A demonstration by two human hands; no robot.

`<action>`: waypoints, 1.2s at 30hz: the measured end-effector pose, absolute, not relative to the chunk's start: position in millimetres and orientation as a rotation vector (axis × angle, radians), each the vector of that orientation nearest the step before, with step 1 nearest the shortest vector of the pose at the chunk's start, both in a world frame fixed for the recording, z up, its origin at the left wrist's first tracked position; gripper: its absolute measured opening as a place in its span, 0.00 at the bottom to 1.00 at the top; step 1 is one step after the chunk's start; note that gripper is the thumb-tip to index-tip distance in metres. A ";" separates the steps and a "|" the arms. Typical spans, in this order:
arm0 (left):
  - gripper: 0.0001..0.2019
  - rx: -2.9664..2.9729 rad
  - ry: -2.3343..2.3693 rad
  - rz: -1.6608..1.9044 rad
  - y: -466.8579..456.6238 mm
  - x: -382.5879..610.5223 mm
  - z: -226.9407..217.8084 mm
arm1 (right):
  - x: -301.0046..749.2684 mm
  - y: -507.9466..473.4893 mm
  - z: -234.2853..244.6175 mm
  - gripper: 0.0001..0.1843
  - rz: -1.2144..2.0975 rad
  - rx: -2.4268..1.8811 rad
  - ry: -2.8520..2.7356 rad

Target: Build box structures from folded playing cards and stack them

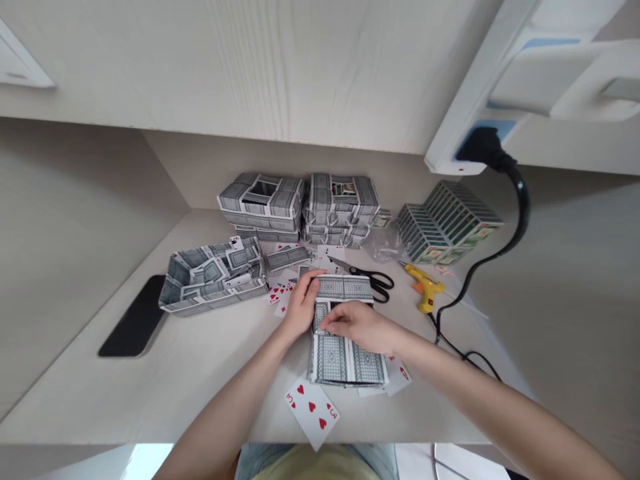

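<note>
Left of the scissors (358,271), your left hand (301,301) holds the far-left corner of the box (331,359), fingers curled round it. The box lies just your side of the scissors, long axis pointing away from you, both hands at it. Your right hand (364,323), nearer you than the scissors, reaches across palm-down, thumb and forefinger pinched; what's between them, I can't tell.
</note>
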State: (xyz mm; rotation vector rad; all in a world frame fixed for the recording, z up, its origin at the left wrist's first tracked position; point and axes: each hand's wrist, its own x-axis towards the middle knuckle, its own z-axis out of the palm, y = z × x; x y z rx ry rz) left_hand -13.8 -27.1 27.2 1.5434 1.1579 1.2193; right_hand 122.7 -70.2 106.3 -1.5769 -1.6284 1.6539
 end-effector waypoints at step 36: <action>0.15 1.597 1.289 1.287 -29.6 -11.9 26.0 | 124.9 -63.5 97.9 0.04 1.693 -1.471 -1.336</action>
